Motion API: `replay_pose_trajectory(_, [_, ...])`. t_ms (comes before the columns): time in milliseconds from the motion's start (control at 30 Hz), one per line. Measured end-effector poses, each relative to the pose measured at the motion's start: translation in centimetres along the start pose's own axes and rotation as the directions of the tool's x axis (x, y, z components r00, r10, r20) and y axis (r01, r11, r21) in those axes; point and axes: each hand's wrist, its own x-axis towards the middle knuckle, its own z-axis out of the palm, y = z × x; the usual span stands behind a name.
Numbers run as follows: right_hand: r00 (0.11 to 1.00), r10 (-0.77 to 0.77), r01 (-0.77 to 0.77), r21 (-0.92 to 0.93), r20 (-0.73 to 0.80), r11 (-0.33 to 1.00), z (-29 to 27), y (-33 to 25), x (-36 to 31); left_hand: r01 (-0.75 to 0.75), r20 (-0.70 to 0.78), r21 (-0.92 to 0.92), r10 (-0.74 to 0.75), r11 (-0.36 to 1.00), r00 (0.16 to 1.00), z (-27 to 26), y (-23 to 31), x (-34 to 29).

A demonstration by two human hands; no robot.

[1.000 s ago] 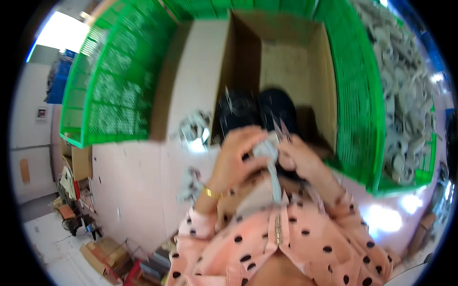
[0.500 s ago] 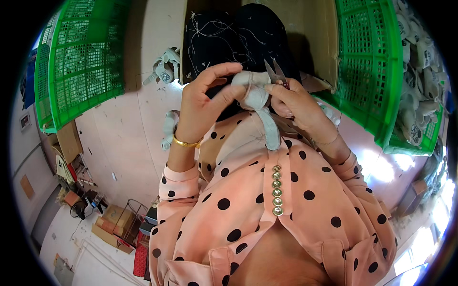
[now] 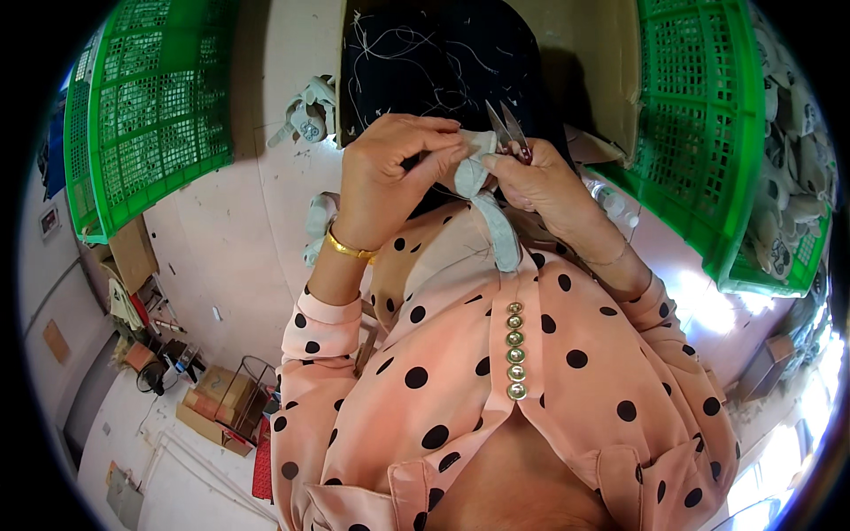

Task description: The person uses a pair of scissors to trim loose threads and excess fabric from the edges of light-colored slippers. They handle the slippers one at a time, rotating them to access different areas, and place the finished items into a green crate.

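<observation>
We find the work midway, by our judgement: 1 pale cloth piece [image 3: 473,174] is in hand at upper centre of the frame, its strap [image 3: 502,237] hanging down toward the shirt buttons [image 3: 515,338]. Cut-looking white threads [image 3: 396,55] litter the dark trousers [image 3: 443,84] at top centre, so we take some snipping as done. This piece is not yet set down, and fine strands seem to show beside its strap. We see many similar pale pieces [image 3: 786,190] in and behind the green crate [image 3: 699,133] at right; whether these are finished or waiting, we cannot tell. A few more lie on the floor at left of centre.

Fingers, right hand [image 3: 542,181]: curled around the scissors [image 3: 515,142], whose blades point up and stand apart; the thumb rests against the right edge of the cloth. We see no thread between the blades.

Left hand [image 3: 397,168]: fingers bent, thumb and forefinger tips close together at the cloth's left edge. Whether they pinch cloth, thread or nothing, we cannot tell.
</observation>
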Motion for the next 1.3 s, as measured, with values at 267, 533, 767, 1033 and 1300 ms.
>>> replay_pose_trajectory(267, [0.999, -0.018, 0.021, -0.101, 0.033, 0.995, -0.4, 0.2, 0.4, 0.043, -0.034, 0.001, -0.043, 0.999, 0.999, 0.6, -1.1, 0.4])
replay_pose_trajectory(533, [0.799, -0.594, 0.338, -0.886, 0.092, 0.318, -1.7, -0.4, 0.4, 0.066, -0.068, -0.076, -0.071, 0.995, 0.995, 1.1, -2.3, 0.5])
replay_pose_trajectory(767, [0.815, -0.545, 0.224, -0.974, 0.195, -0.014, -1.2, -2.0, 0.0, -0.035, -0.109, 0.01, 0.036, 0.999, 0.993, 1.1, -2.0, 0.5])
replay_pose_trajectory(1033, [0.825, -0.508, 0.241, -0.967, 0.25, -0.084, -0.2, -2.8, 0.8, -0.118, -0.204, 0.019, 0.119, 0.993, 0.972, 1.9, -2.0, 0.7])
replay_pose_trajectory(1300, [0.795, -0.542, 0.216, -0.962, 0.272, -0.166, -0.6, -2.5, 1.4, -0.004, -0.22, -0.082, -0.014, 0.997, 0.975, 2.5, -2.0, 0.3])
